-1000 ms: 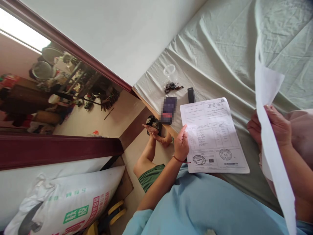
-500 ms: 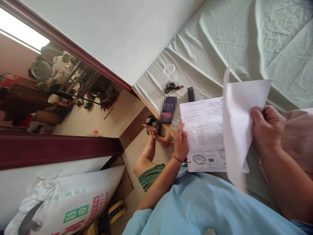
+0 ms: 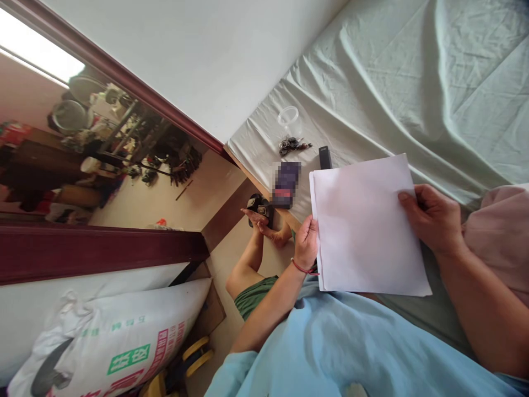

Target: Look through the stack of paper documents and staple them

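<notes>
A small stack of white paper sheets (image 3: 363, 226) lies on the pale green bed sheet (image 3: 397, 82), blank side up. My left hand (image 3: 306, 242), with a red cord at the wrist, pinches the stack's left edge. My right hand (image 3: 432, 218) grips the right edge of the top sheet, thumb on top. The printed form underneath is hidden by the blank sheet.
Beyond the papers lie a blurred dark booklet (image 3: 286, 183), a black remote-like bar (image 3: 324, 157), a bunch of keys (image 3: 291, 145) and a clear plastic cup (image 3: 288, 118). A printed sack (image 3: 115, 342) lies at lower left. My bare leg and sandalled foot (image 3: 258, 212) rest on the floor.
My right hand has swung the loose white sheet from upright at the right down onto the printed form, covering it. My left hand stayed on the stack's left edge.
</notes>
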Tool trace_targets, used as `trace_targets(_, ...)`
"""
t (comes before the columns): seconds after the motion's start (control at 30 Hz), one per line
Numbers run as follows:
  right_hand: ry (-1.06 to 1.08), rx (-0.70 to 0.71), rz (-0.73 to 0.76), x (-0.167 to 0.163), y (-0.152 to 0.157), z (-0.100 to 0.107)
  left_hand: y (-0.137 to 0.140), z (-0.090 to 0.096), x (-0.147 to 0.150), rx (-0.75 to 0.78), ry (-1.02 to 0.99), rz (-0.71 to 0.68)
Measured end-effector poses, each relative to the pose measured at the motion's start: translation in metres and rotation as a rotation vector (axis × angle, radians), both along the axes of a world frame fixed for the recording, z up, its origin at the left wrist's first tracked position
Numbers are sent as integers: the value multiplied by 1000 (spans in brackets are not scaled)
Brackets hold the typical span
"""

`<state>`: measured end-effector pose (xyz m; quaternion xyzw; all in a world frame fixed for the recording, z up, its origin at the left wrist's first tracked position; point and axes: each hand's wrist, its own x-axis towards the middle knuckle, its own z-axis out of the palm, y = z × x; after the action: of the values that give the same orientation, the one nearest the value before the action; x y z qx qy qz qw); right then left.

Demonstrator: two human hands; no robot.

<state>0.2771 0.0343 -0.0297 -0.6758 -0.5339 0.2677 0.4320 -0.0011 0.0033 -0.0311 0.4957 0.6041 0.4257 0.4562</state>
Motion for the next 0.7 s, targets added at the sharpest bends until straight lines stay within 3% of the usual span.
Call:
trace_targets(0.33,-41,8,-17,-7,-1,8,-3,2,4,52,-13,40)
trace_targets(0.7,-40,-20,-33,-12,-2,3,-3,0,6,65,-36,47)
